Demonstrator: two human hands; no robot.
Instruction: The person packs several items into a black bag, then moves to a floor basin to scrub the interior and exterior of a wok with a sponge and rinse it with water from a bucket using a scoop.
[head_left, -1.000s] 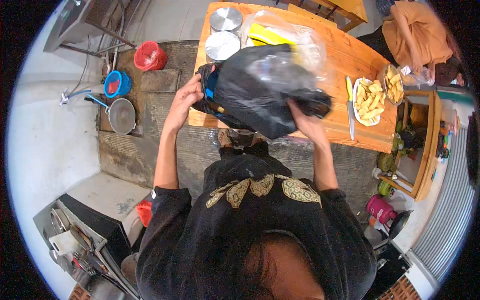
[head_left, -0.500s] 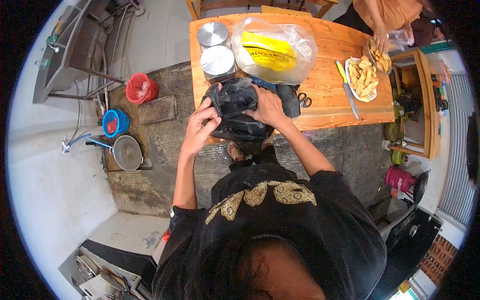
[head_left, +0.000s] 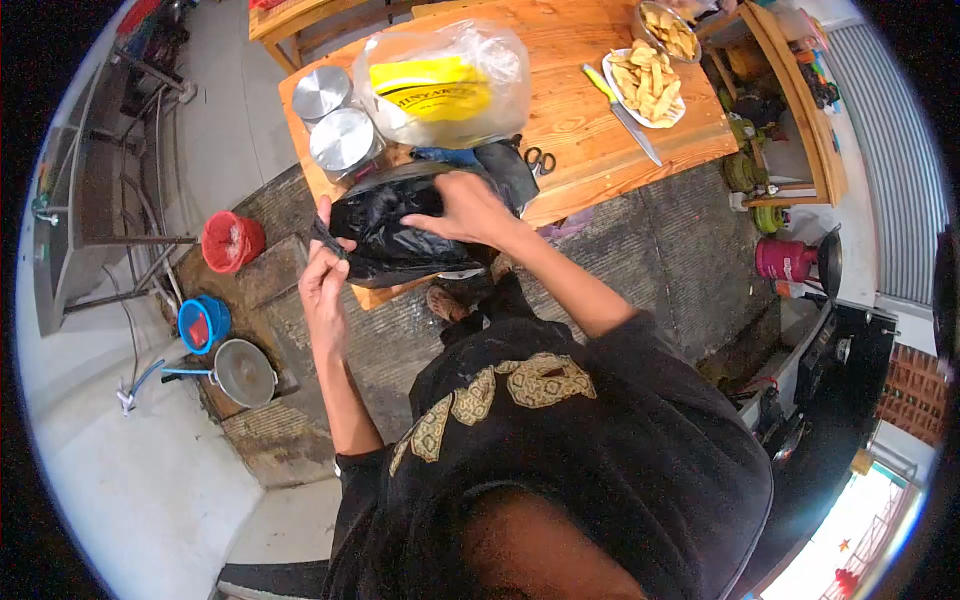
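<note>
A black plastic bag [head_left: 385, 225] lies at the near left edge of the wooden table [head_left: 570, 110], its mouth spread wide. My left hand [head_left: 325, 270] pinches the bag's left rim between thumb and fingers. My right hand [head_left: 468, 210] reaches over the bag's right side with thumb and fingers apart, touching the plastic; some fingertips are hidden. Just beyond the bag stand two jars with silver lids [head_left: 341, 139] and a clear bag with a yellow label [head_left: 440, 88]. Black-handled scissors [head_left: 540, 161] lie to the right of another dark bundle.
A yellow-handled knife [head_left: 622, 115] lies beside a white plate of fried pieces [head_left: 645, 85]. A bowl with more pieces [head_left: 668, 32] stands behind it. On the floor at left are a red bucket [head_left: 233, 243], a blue basket [head_left: 204, 324] and a pan [head_left: 245, 373].
The view has turned and shifted. My left hand has pulled the bag's rim outward to the left, and the bag's mouth is wider. The person at the far right is mostly out of view.
</note>
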